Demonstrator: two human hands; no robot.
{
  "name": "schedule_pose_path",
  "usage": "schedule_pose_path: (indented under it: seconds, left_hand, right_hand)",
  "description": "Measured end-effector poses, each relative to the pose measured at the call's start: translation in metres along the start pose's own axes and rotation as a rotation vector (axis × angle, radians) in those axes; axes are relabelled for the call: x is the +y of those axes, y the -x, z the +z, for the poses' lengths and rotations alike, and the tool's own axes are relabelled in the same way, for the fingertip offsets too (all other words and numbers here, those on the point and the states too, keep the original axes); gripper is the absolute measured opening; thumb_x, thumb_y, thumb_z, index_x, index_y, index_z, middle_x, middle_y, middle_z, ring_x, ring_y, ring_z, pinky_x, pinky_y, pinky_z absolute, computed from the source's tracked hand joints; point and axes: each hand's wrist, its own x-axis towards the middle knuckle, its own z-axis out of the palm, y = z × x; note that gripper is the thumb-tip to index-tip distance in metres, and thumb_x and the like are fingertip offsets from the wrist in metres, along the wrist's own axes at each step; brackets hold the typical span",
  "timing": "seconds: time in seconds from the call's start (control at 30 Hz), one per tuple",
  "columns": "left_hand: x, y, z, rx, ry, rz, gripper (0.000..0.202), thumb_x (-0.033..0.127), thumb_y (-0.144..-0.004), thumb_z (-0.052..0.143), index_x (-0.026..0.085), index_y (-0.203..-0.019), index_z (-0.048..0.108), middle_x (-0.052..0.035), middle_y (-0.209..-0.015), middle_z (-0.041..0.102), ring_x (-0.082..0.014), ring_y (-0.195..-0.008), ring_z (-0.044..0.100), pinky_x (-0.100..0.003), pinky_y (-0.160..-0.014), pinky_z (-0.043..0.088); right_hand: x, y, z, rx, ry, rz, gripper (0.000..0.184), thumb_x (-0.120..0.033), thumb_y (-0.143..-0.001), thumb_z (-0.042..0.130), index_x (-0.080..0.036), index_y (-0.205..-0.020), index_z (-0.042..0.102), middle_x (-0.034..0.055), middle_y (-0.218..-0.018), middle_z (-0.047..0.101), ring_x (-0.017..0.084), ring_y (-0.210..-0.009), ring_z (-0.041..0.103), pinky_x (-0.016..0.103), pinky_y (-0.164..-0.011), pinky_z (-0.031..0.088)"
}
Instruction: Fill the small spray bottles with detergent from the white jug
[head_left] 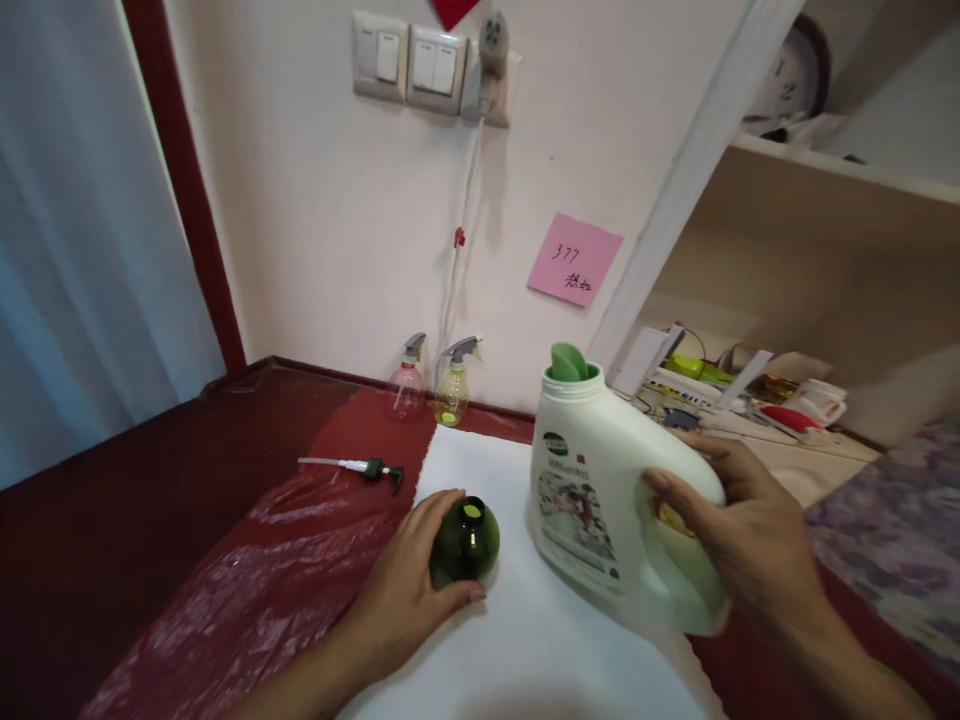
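My left hand point(401, 590) is wrapped round a small dark green bottle point(465, 540) that stands open-mouthed on a white sheet point(517, 640). My right hand point(739, 540) grips the handle side of a large white detergent jug point(600, 490) with a green spout, which stands tilted on the sheet just right of the green bottle. A pump dispenser head with its long tube point(352, 466) lies on the red plastic to the left, apart from both hands.
Two small spray bottles point(435, 385) stand against the wall at the back. Red plastic film point(247, 570) covers the dark red table left of the sheet. A cluttered shelf point(735, 395) lies at the right; a pink note point(574, 260) hangs on the wall.
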Motion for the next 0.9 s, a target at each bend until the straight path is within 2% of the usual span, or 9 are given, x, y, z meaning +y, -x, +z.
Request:
schedule_pose_path:
  seconds: [0.1,0.17,0.33,0.5,0.57,0.63,0.73,0.8,0.9]
  left_hand:
    - [0.002,-0.001,-0.001,0.004,0.001,-0.028,0.080,0.028,-0.078,0.081,0.024,-0.149,0.043,-0.0162,-0.159,0.046,-0.0357,-0.149,0.040,-0.060,-0.125,0.028]
    - [0.005,-0.001,-0.003,0.002,-0.011,-0.051,0.083,0.029,-0.079,0.079,0.023,-0.152,0.040,-0.0173,-0.162,0.042,-0.0360,-0.152,0.037,-0.060,-0.127,0.026]
    - [0.006,-0.001,-0.004,-0.033,-0.091,-0.090,0.101,0.027,-0.074,0.080,0.020,-0.160,0.027,-0.0207,-0.169,0.032,-0.0380,-0.157,0.027,-0.063,-0.128,0.019]
    - [-0.019,0.000,-0.013,0.003,-0.174,-0.018,0.117,0.025,-0.065,0.088,0.026,-0.163,0.023,-0.0187,-0.167,0.036,-0.0406,-0.155,0.032,-0.068,-0.126,0.021]
    - [-0.027,0.000,-0.028,0.009,-0.204,0.013,0.115,0.030,-0.065,0.089,0.030,-0.162,0.028,-0.0162,-0.169,0.035,-0.0410,-0.155,0.031,-0.067,-0.126,0.021]
    - [-0.029,-0.001,-0.051,0.012,-0.220,0.011,0.098,0.041,-0.073,0.085,0.032,-0.158,0.038,-0.0130,-0.168,0.037,-0.0396,-0.155,0.032,-0.064,-0.127,0.024]
    - [-0.023,-0.008,-0.093,0.067,-0.265,-0.052,0.064,0.055,-0.085,0.070,0.031,-0.143,0.057,-0.0096,-0.157,0.053,-0.0373,-0.147,0.045,-0.059,-0.122,0.035]
    - [-0.021,-0.018,-0.118,0.076,-0.352,-0.071,0.056,0.059,-0.089,0.062,0.028,-0.135,0.063,-0.0097,-0.146,0.063,-0.0363,-0.136,0.055,-0.055,-0.114,0.045]
    - [-0.026,-0.036,-0.141,0.065,-0.610,-0.043,0.054,0.058,-0.091,0.054,0.021,-0.129,0.066,-0.0129,-0.134,0.070,-0.0359,-0.125,0.062,-0.052,-0.108,0.048]
  right_hand:
    - [0.013,0.004,0.027,0.099,-0.325,0.209,0.061,-0.058,-0.058,0.089,-0.022,-0.104,0.070,0.0064,-0.097,0.076,0.022,-0.079,0.070,0.033,-0.063,0.057]
    - [0.022,0.008,0.047,0.156,-0.428,0.243,0.065,-0.058,-0.058,0.089,-0.021,-0.108,0.068,0.0054,-0.096,0.073,0.020,-0.076,0.067,0.032,-0.062,0.054]
    - [0.035,0.018,0.083,0.201,-0.480,0.270,0.067,-0.060,-0.063,0.086,-0.020,-0.112,0.064,0.0069,-0.102,0.071,0.020,-0.078,0.065,0.032,-0.061,0.052]
    - [0.039,0.019,0.089,0.130,-0.482,0.269,0.063,-0.060,-0.071,0.081,-0.019,-0.115,0.062,0.0056,-0.090,0.072,0.021,-0.073,0.066,0.034,-0.063,0.054]
    - [0.041,0.017,0.086,0.100,-0.461,0.239,0.059,-0.059,-0.074,0.078,-0.019,-0.115,0.063,0.0064,-0.092,0.073,0.023,-0.077,0.068,0.038,-0.068,0.056]
    - [0.042,0.017,0.079,0.130,-0.418,0.198,0.057,-0.056,-0.075,0.078,-0.019,-0.116,0.065,0.0099,-0.106,0.071,0.027,-0.094,0.068,0.044,-0.080,0.056]
    - [0.033,0.030,0.069,0.292,-0.337,0.106,0.055,-0.049,-0.076,0.079,-0.021,-0.121,0.064,0.0116,-0.126,0.061,0.029,-0.117,0.059,0.051,-0.102,0.047]
    - [0.020,0.048,0.067,0.332,-0.316,-0.034,0.047,-0.041,-0.082,0.076,-0.024,-0.123,0.061,0.0085,-0.125,0.059,0.026,-0.116,0.057,0.049,-0.105,0.045]
    - [-0.003,0.083,0.077,0.100,-0.381,-0.116,0.042,-0.034,-0.085,0.073,-0.029,-0.124,0.058,0.0048,-0.120,0.062,0.024,-0.113,0.060,0.046,-0.102,0.049]
